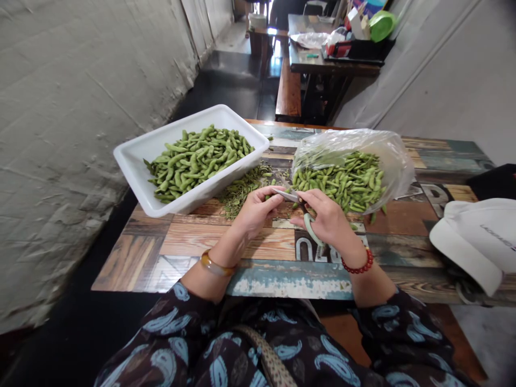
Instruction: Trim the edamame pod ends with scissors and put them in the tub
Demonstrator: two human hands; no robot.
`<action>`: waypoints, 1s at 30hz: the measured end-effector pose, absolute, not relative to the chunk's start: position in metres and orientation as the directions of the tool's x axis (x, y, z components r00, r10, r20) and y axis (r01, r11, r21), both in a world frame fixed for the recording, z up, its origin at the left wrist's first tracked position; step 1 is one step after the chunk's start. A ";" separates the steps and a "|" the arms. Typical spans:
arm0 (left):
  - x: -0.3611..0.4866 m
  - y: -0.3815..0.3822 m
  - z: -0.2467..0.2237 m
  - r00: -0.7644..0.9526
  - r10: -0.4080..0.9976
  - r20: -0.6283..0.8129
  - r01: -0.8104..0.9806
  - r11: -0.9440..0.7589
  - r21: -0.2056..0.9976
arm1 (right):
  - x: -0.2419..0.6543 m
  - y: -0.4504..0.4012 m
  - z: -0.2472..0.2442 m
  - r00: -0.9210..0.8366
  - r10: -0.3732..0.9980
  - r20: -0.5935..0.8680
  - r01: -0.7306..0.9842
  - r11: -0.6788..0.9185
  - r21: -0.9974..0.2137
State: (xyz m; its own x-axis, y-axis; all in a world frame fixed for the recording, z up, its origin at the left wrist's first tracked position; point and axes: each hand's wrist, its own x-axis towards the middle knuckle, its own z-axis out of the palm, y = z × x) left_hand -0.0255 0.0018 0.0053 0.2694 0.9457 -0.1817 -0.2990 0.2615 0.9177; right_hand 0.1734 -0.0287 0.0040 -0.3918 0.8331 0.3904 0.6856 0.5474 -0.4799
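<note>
My right hand (324,217) grips a pair of scissors (310,228) with pale green handles, its blades pointing left. The blade tips reach the fingers of my left hand (260,208), which pinch a green soybean pod (267,197), mostly covered by the fingers. Beyond my left hand, a white plastic tub (161,208) holds many green pods. Behind my right hand lies a clear plastic bag (397,161), its mouth towards me, with more pods (342,183) spilling out. Between tub and bag is a heap of green trimmings (237,196).
The patchwork wood-pattern table (193,239) carries a white cap (478,236) at the right edge. A pale wall (80,107) runs along the left. Farther back stand a bench (288,88) and another table (308,64) loaded with a black box and a green bowl.
</note>
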 end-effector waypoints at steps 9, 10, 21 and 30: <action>-0.027 0.002 -0.001 0.252 0.961 -0.117 -0.223 0.175 0.959 | 0.172 -0.031 0.010 -0.408 0.834 0.371 0.668 0.550 -0.501; -0.027 0.002 -0.001 0.254 0.963 -0.093 -0.220 0.151 0.964 | 0.171 -0.031 0.011 -0.408 0.834 0.372 0.664 0.551 -0.506; -0.028 0.003 0.000 0.277 0.959 0.069 -0.166 -0.023 0.986 | 0.171 -0.032 0.009 -0.426 0.826 0.368 0.649 0.563 -0.512; -0.026 0.002 0.001 0.279 0.960 -0.020 -0.272 0.099 0.957 | 0.172 -0.032 0.011 -0.434 0.834 0.340 0.694 0.550 -0.464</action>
State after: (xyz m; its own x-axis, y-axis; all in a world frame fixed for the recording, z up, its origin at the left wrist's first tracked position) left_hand -0.0264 0.0020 0.0015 0.2792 0.9600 -0.0197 -0.2715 0.0986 0.9574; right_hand 0.1721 -0.0323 0.0114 -0.4341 0.8344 0.3397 0.6942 0.5501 -0.4642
